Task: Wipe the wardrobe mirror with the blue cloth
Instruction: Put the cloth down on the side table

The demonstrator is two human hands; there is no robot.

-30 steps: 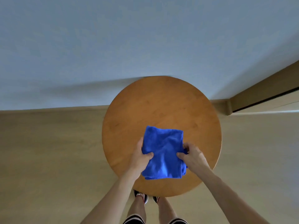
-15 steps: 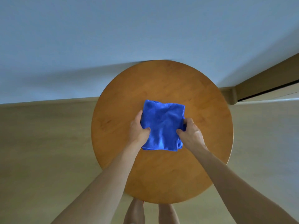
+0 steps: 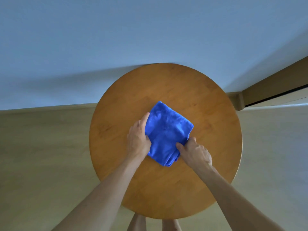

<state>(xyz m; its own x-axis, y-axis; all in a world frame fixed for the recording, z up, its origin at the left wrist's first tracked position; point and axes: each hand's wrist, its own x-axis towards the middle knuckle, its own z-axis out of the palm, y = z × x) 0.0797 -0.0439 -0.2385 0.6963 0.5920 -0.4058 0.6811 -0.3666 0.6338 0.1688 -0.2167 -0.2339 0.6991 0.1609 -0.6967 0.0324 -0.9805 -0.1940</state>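
Scanning from the left, I see pale beige floor (image 3: 41,155), then the left hand (image 3: 139,139) pinching the folded blue microfibre cloth (image 3: 166,130), thumb on top; the right hand (image 3: 195,153) clenches its near corner. It sits mid-way across the round wooden tabletop (image 3: 213,114); plain blue-grey wall (image 3: 150,30) behind, brown wooden door frame (image 3: 270,86) far right

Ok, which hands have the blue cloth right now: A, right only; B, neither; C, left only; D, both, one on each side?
D: the left hand and the right hand each grip a side of the blue cloth over the round table.
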